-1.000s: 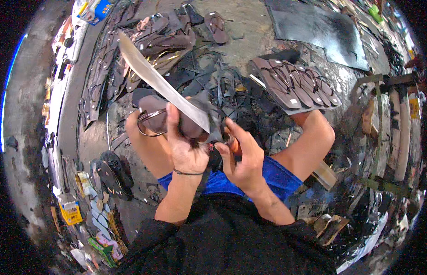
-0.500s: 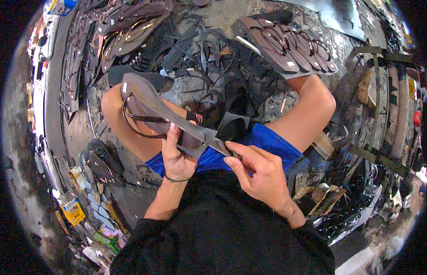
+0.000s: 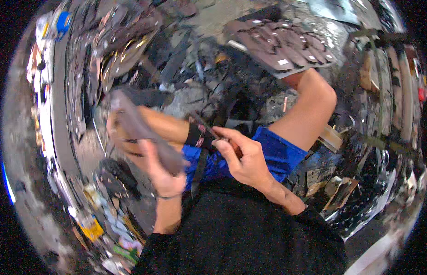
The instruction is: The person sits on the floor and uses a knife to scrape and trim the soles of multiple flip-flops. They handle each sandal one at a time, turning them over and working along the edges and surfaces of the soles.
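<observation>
Several strapped sandals lie lined up at upper right, apparently finished. One held sandal, left of centre, is gripped by the left hand; the right hand grips a narrow tool, apart from it. Blur prevents judging what work remains.

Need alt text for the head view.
The wearer's left hand holds a motion-blurred brown sandal; the right hand grips a thin dark tool, apart from it. Dark scraps litter the floor ahead, and brown thong sandals lie in a row at upper right.
</observation>
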`<state>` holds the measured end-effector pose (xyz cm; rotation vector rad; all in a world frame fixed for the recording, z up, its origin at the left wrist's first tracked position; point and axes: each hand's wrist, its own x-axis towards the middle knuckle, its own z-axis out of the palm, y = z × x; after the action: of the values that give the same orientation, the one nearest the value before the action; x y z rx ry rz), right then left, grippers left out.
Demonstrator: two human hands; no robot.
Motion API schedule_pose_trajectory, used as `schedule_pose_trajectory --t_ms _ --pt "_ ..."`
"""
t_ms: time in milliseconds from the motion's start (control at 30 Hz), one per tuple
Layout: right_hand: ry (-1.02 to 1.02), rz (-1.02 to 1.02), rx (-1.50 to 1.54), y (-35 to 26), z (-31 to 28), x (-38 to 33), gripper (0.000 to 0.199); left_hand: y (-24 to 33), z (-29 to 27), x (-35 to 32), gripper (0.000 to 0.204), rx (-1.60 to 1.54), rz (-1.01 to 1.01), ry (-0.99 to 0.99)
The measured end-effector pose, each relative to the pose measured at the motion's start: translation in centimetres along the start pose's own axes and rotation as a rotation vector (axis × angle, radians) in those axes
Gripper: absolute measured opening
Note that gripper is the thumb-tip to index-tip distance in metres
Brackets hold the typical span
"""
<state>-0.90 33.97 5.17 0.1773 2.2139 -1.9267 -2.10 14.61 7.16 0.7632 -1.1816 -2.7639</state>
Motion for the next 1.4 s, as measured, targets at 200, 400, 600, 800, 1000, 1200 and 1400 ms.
schedule_pose_trajectory --t_ms 200,400,600,800,1000,1200,1400 --pt "0.331 -0.004 0.125 2.7 -5.9 -0.3 0.047 -3.9 3.8 13.5 0.060 -0.314 -0.204 -0.459" --pt "0.410 0.207 0.412 2.2 -7.0 -2.0 0.048 -19.2 15.4 12.6 0.023 0.060 -0.636 -0.271" --pt "0.339 0.216 0.018 2.8 -7.3 -2.8 0.042 -11.2 13.7 15.8 0.017 0.392 -0.472 -0.182" --pt "0.231 0.190 -0.075 4.0 -5.2 0.0 0.034 -9.9 12.4 17.1 0.026 0.603 -0.360 -0.223" --pt "0.142 0.138 -0.163 5.5 -6.0 3.5 0.027 -10.7 10.7 16.1 0.023 0.546 -0.384 -0.199" --pt "0.140 0.147 -0.317 7.0 -5.9 7.5 0.029 -12.1 9.0 14.7 0.024 0.400 -0.411 -0.149" --pt "0.038 0.127 -0.477 8.6 -6.9 11.6 0.031 -12.5 8.2 14.2 0.022 0.275 -0.468 -0.115"
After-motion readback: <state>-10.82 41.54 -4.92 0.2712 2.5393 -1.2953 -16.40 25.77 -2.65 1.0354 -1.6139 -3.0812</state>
